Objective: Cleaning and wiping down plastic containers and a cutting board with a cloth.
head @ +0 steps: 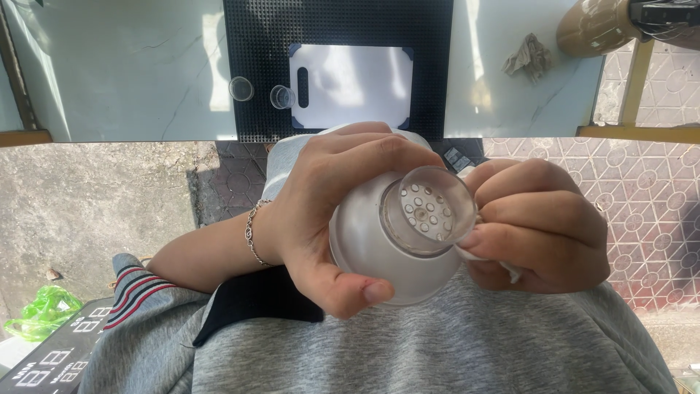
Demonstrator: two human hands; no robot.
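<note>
Left hand: The left hand [328,211] was wrapped around the white rounded body of a plastic strainer part [379,248], its fingers [364,157] curled over the far side and the thumb pressed on the near side, closed firmly on it.
Right hand: The right hand [539,222] was closed into a loose fist just right of the part, its fingertips touching the clear rim and pinching a small white cloth [490,259] against it.
Held part: A white dome with a clear round collar [430,210] facing up, showing a disc pierced by many small holes. It was held above the lap, near the middle of the view, between both hands.
Bracelet: A thin chain bracelet [253,233] sat on the left wrist.
Clothing: A grey sweatshirt [437,343] filled the near part of the view, with a striped cuff at the near left.
Desk: A pale marble-patterned desk [131,73] lay at the far side, carrying a black dotted mat [255,44] with a white cutting board [350,84] on it.
Small cups: Two small clear round caps [241,88] and [282,96] stood on the mat, just left of the cutting board.
Crumpled paper: A crumpled scrap [528,55] lay on the desk at the far right.
Floor: Patterned red tiles [642,190] to the right, rough concrete to the left, a green plastic bag [42,310] at the near left.
</note>
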